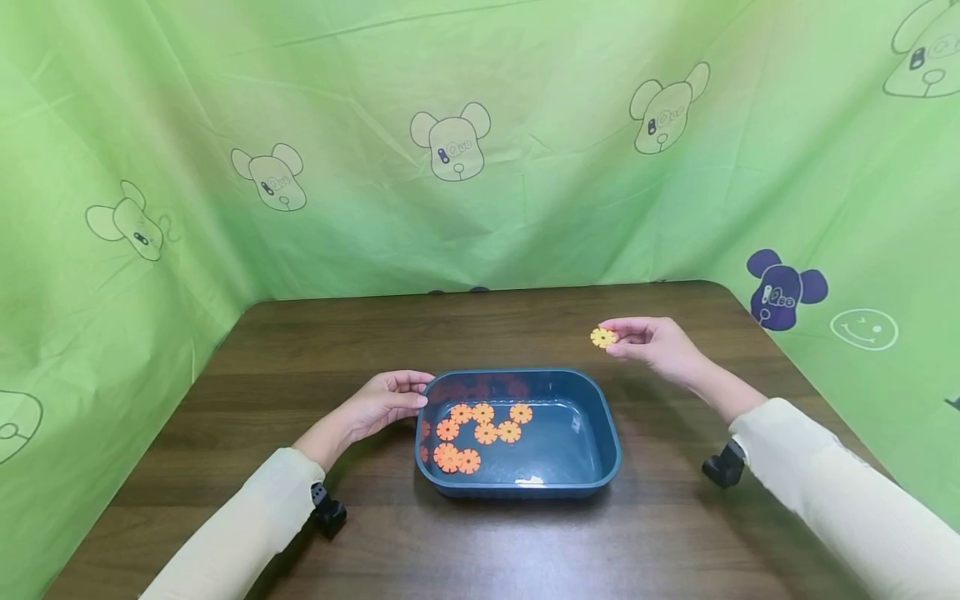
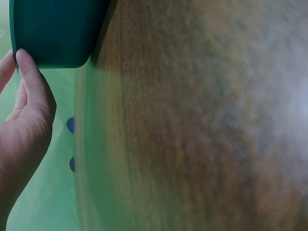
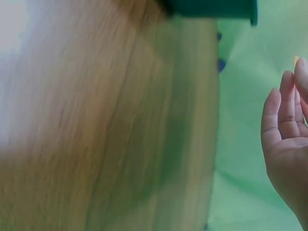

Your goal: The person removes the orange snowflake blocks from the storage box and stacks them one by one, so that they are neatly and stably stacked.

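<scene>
Yellow flower disc (image 1: 603,337) up, pinched by the right hand (image 1: 660,344)!

Held beyond the blue tub (image 1: 555,450), off its far right corner, left hand (image 1: 386,405) gripping the left rim! Looks like mid-transfer, though the right wrist's mere sliver leaves finger placement unclear; next likely calls for steady carry, clean release. Orange discs (image 1: 486,432) bunch leftward inside.

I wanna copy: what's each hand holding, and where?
The right hand pinches a yellow disc by its edge; the left hand holds the blue tub by its left rim.
</scene>
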### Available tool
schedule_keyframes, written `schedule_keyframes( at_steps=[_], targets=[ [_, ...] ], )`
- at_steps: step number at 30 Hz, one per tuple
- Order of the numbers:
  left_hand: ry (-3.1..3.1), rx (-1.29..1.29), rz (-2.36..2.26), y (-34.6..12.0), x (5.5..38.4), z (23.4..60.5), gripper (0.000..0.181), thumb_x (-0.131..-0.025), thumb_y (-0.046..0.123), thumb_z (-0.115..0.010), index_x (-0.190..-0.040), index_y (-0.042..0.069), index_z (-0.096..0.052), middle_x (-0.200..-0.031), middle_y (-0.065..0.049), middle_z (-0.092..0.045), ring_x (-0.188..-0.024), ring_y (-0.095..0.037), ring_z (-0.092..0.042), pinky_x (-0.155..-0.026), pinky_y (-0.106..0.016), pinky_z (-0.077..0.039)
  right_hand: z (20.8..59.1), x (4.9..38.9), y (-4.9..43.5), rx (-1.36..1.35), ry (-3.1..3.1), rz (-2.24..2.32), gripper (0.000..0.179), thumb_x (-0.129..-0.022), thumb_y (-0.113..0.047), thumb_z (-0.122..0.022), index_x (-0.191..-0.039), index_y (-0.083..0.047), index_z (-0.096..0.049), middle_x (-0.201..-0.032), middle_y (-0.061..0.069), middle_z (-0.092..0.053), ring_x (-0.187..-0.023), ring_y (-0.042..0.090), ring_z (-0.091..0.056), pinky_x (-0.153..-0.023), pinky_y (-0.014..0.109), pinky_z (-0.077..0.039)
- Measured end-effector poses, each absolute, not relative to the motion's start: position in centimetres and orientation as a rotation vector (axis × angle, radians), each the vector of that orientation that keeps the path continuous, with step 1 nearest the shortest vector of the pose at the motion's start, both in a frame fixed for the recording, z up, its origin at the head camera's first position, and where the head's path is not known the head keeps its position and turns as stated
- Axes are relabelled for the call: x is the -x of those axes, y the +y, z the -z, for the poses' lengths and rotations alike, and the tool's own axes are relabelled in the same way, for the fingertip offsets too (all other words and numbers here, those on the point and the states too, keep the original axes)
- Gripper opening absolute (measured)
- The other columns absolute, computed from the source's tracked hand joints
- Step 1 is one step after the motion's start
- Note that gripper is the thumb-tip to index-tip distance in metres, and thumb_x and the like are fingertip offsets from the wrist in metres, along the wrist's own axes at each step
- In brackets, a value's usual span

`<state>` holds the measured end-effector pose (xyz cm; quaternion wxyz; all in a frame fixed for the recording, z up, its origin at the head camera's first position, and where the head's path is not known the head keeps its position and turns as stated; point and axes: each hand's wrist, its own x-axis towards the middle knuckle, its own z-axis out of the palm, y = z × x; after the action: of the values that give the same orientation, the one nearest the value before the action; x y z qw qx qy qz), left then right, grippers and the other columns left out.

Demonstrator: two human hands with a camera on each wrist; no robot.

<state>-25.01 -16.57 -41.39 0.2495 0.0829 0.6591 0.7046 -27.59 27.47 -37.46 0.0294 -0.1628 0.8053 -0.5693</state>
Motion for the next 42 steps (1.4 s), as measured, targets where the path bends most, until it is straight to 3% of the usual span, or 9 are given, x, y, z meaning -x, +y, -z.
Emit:
schedule_keyframes(
  at_steps=[16,25,42],
  targets=[
    [1.809,-0.215,-1.913,-16.5,25.0,41.2,0.045,-0.092,-0.001,-0.061,-0.134,-0.009,-0.047,-0.108,-0.01,-0.056,-0.096,-0.017,-0.06,-0.083,-0.029,-0.054,40.3,30.1,31.7,0.324,2.641,1.62,0.048,-0.089,-0.008,-0.07,-0.128,0.014,-0.053,-0.086,-0.007,-0.065,-0.076,0.003,-0.06,-0.064,0.026,-0.054],
    [1.813,-0.222,-1.912,-16.5,25.0,41.2,0.046,-0.092,-0.001,-0.062,-0.135,-0.01,-0.047,-0.108,-0.01,-0.055,-0.095,-0.017,-0.059,-0.083,-0.028,-0.054,41.1,30.7,33.0,0.275,2.718,1.487,0.047,-0.089,-0.019,-0.072,-0.125,0.008,-0.058,-0.087,-0.003,-0.063,-0.075,0.005,-0.055,-0.062,0.027,-0.05],
    [1.816,-0.226,-1.909,-16.5,24.9,41.3,0.047,-0.092,0.0,-0.063,-0.135,-0.01,-0.047,-0.109,-0.01,-0.056,-0.096,-0.017,-0.059,-0.083,-0.029,-0.054,42.3,31.1,34.0,0.22,2.736,1.422,0.05,-0.088,-0.021,-0.074,-0.124,0.009,-0.059,-0.092,0.002,-0.062,-0.079,0.007,-0.053,-0.065,0.024,-0.048]
  ],
)
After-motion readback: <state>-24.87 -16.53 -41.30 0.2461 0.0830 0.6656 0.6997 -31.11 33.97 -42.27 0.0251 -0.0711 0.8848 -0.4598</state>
